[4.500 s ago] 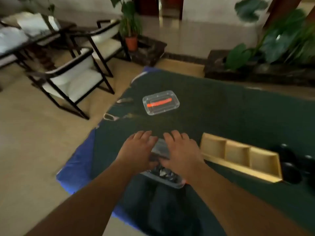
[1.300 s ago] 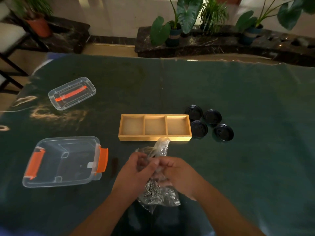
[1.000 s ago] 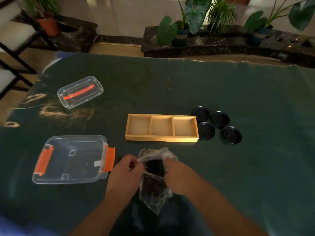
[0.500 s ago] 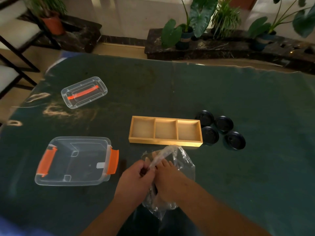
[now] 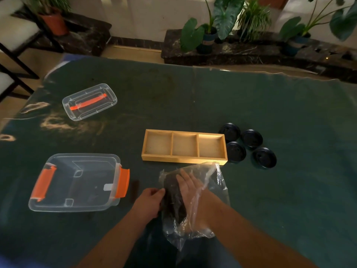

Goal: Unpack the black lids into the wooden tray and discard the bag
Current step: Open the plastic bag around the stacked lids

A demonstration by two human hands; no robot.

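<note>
A clear plastic bag (image 5: 216, 190) lies on the green table in front of me, with a dark stack of black lids (image 5: 172, 198) inside it. My left hand (image 5: 150, 202) pinches the bag's left edge. My right hand (image 5: 190, 187) is inside the bag, fingers laid flat against the stack. Just beyond the bag sits the wooden tray (image 5: 184, 159), three compartments with nothing in them. Several loose black lids (image 5: 249, 147) lie on the cloth right of the tray.
A clear plastic box with orange latches (image 5: 77, 182) stands to the left, nothing in it. Its clear cover with an orange handle (image 5: 89, 101) lies further back left. Potted plants (image 5: 208, 26) line a stone ledge beyond the table; a chair (image 5: 13, 35) stands far left.
The bag was taken out of the clear box and brought to the front. Its mouth has been pulled open, and my right hand has gone inside it onto the lids.
</note>
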